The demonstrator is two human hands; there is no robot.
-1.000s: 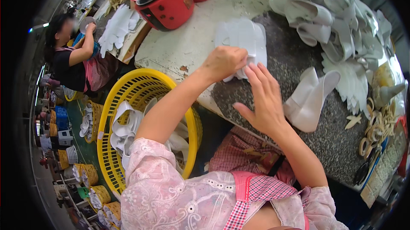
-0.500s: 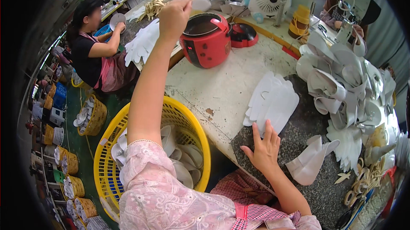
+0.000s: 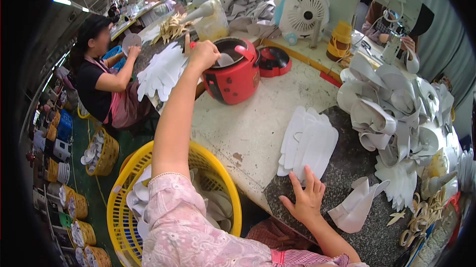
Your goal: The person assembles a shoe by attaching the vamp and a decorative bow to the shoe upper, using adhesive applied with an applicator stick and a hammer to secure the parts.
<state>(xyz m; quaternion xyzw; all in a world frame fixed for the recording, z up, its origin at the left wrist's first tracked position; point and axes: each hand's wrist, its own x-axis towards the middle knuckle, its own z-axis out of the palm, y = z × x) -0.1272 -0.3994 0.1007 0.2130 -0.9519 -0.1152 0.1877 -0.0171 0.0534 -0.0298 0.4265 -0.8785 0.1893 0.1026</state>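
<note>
My left hand [image 3: 204, 56] is closed on a thin white rounded piece [image 3: 225, 60], which dips into the open mouth of a red electric rice cooker [image 3: 234, 86]. What is inside the cooker is too dark to make out. My right hand [image 3: 306, 201] rests on the dark speckled slab with its fingers spread, fingertips at the near edge of a fanned stack of flat white cut pieces [image 3: 308, 140]. Just right of that hand lies a folded white shaped part [image 3: 354, 208], standing partly upright on the slab [image 3: 282, 192].
A yellow plastic basket [image 3: 237, 197] of white parts stands at the table's left. Heaped curved white parts [image 3: 391, 98] lie right, near beige strips [image 3: 421, 222]. Behind are the cooker's lid [image 3: 274, 61], a fan [image 3: 303, 11] and thread cones [image 3: 341, 39]. A co-worker [image 3: 101, 71] sits left.
My left hand has come down with the white piece from above the rice cooker into its mouth. My right hand stays at the stack. The whole view has shifted slightly.
</note>
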